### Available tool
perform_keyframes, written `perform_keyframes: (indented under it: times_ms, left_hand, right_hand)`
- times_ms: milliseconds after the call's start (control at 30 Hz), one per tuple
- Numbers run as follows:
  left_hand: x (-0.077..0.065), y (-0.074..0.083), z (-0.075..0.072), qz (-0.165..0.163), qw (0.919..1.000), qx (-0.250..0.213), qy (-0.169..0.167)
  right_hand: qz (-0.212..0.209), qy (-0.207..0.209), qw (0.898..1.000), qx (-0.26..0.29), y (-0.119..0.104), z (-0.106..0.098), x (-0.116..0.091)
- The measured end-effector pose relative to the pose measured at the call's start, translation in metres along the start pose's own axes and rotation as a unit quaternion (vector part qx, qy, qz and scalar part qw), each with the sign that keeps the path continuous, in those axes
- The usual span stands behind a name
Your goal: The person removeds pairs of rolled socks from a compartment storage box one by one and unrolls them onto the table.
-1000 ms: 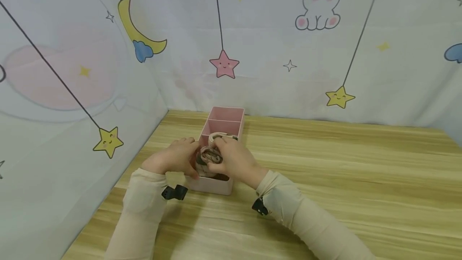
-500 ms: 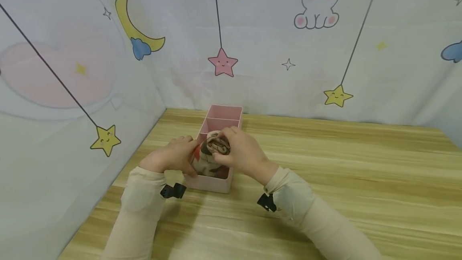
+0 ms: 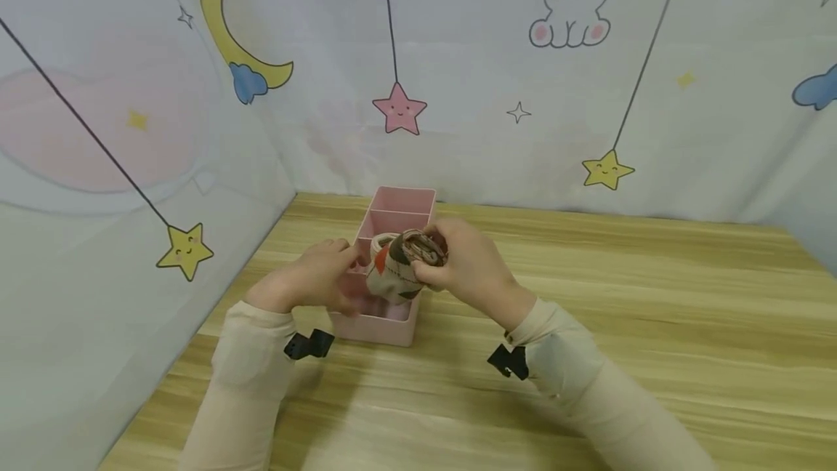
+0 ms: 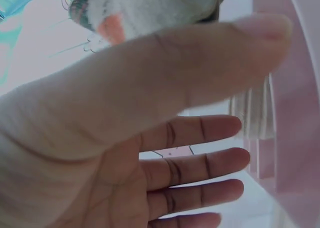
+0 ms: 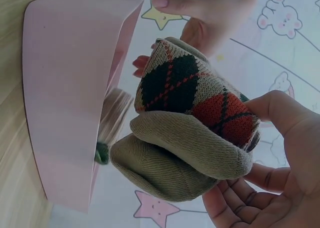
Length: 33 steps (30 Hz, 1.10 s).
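Note:
A rolled pair of argyle socks (image 3: 394,278), beige with dark green and red diamonds, is held by its right end in my right hand (image 3: 476,265). In the right wrist view the sock roll (image 5: 172,123) is pinched between thumb and fingers, tilted above the box's rim. The pink divided box (image 3: 374,330) stands below it, its near compartment showing a bare floor. My left hand (image 3: 317,276) is at the box's left side, thumb and fingers extended and holding nothing. Another rolled, ribbed beige sock bundle (image 5: 115,115) sits in the box, partly hidden behind the held roll.
The box's farther compartments (image 3: 400,222) lie behind the socks, split by thin dividers. Under everything is a wood-grain table (image 3: 588,325). A white cloth backdrop (image 3: 497,158) with cartoon stars and a rabbit hangs at the back and left.
My right hand has lifted the argyle socks up and to the right, out of the near compartment. The left hand has stayed beside the box, its fingers now apart from the socks.

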<state>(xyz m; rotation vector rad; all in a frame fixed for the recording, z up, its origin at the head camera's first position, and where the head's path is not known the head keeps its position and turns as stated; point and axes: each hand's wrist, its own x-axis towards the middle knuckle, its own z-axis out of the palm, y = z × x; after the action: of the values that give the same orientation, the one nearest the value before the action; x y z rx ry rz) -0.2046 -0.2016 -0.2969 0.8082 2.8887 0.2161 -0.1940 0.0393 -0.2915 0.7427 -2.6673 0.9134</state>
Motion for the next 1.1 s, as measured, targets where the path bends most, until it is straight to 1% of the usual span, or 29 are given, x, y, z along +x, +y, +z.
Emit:
perform_keyframes:
  times_ms: [100,200,367,467,600,833,1100]
  left_hand:
    - [0.000,0.004,-0.001,0.016,0.9997,0.000,0.017]
    - [0.001,0.009,-0.002,0.023,0.9992,-0.002,0.033]
    - [0.005,0.018,-0.001,0.031,0.9982,-0.012,0.050]
    - [0.007,0.022,0.001,0.047,0.9968,-0.009,0.063]
    - [0.010,0.026,0.003,0.074,0.9933,-0.002,0.089]
    - [0.016,0.037,0.007,0.101,0.9877,0.002,0.120]
    - [0.030,0.053,0.023,0.136,0.9768,0.027,0.164]
  right_hand:
    - [0.006,0.007,1.000,0.003,0.005,-0.005,-0.003]
    - [0.015,0.014,1.000,0.002,0.010,-0.009,-0.006]
    - [0.029,0.014,0.999,-0.003,0.017,-0.011,-0.012]
    - [0.038,0.012,0.999,-0.007,0.023,-0.012,-0.017]
    - [0.049,0.014,0.999,-0.008,0.031,-0.013,-0.025]
    - [0.062,0.004,0.998,-0.016,0.044,-0.011,-0.037]
    - [0.084,-0.020,0.996,-0.011,0.052,-0.004,-0.048]
